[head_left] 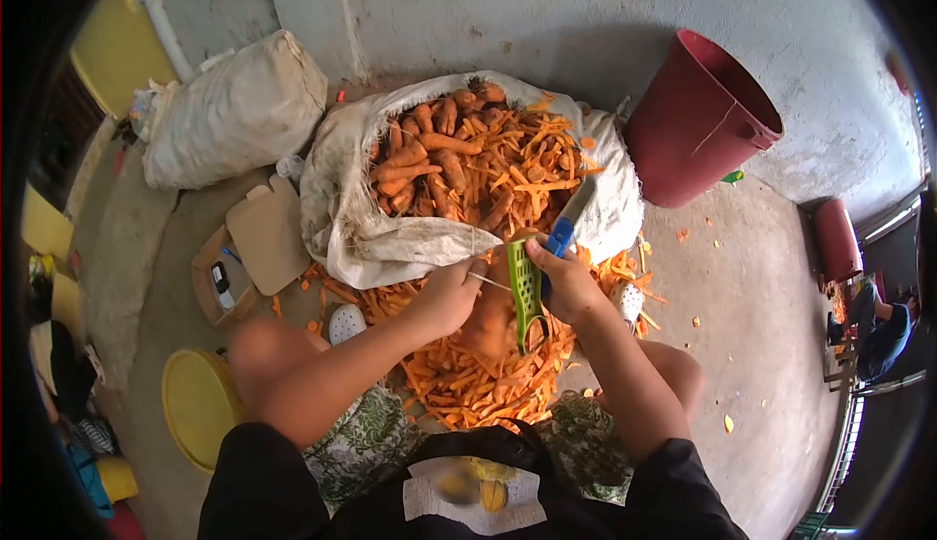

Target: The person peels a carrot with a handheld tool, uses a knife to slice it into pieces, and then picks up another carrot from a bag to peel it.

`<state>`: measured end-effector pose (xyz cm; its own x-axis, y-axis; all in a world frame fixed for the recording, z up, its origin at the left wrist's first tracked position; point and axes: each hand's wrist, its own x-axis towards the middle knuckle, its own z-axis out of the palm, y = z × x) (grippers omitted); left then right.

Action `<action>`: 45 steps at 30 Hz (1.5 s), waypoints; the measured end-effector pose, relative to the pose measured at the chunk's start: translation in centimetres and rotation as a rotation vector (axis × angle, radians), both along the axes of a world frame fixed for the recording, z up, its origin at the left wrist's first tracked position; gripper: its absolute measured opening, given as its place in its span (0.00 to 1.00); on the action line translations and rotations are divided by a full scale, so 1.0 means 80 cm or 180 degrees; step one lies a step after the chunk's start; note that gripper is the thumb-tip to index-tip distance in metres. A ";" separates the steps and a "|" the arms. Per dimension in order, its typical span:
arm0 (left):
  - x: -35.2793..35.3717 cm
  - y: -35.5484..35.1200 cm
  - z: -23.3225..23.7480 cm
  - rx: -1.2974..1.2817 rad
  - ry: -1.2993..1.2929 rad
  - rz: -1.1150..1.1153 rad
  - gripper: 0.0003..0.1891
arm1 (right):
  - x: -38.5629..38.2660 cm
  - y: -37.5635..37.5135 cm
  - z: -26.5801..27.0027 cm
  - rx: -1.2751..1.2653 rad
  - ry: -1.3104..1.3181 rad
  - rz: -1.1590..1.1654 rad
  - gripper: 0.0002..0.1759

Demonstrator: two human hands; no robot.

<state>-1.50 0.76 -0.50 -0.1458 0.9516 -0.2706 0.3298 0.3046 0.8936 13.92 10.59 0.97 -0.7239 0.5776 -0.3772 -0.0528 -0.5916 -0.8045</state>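
My right hand (564, 281) grips a green peeler (524, 291) together with a blue-handled knife (568, 218) whose blade points up towards the sack. My left hand (451, 291) holds a carrot (491, 317) just left of the peeler, over a heap of orange carrot peelings (478, 384) on the floor between my knees. An open white sack (390, 237) beyond my hands holds whole carrots (429, 154) and more peelings.
A dark red bucket (698, 120) leans at the wall to the right. A full tied sack (229, 110) lies at back left, an open cardboard box (244, 257) and a yellow lid (195, 403) to my left. Another person (878, 330) sits at far right.
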 end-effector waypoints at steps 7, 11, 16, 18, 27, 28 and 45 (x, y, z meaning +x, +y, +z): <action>-0.075 0.003 0.051 -0.0303 -0.0450 -0.0091 0.11 | 0.010 0.020 0.016 0.0619 -0.0087 -0.0701 0.14; -0.116 -0.018 0.037 -0.0785 0.4016 -0.0257 0.09 | 0.036 0.060 0.018 0.0583 0.0005 -0.1429 0.14; -0.142 0.004 -0.024 -0.2538 0.4208 -0.1622 0.13 | 0.058 0.067 0.042 0.0331 0.0720 -0.1624 0.18; -0.151 0.000 -0.059 -0.3022 0.4033 -0.2010 0.18 | 0.082 0.087 0.029 0.0707 0.0488 -0.1752 0.20; -0.084 0.001 -0.104 -0.1316 0.2172 -0.2103 0.38 | 0.090 0.070 0.040 0.0535 0.0770 -0.1737 0.27; -0.061 0.005 -0.086 -0.0592 0.1564 -0.1879 0.33 | 0.080 0.059 0.042 0.0473 0.0722 -0.1610 0.26; 0.031 0.008 0.013 -0.0721 -0.3364 -0.0890 0.30 | 0.020 0.017 0.010 0.0441 0.0421 -0.0615 0.20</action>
<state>1.01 1.39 0.54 0.4719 0.8279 -0.3032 -0.4809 0.5299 0.6985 15.52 11.98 1.76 -0.6330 0.7493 -0.1946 -0.2639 -0.4452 -0.8557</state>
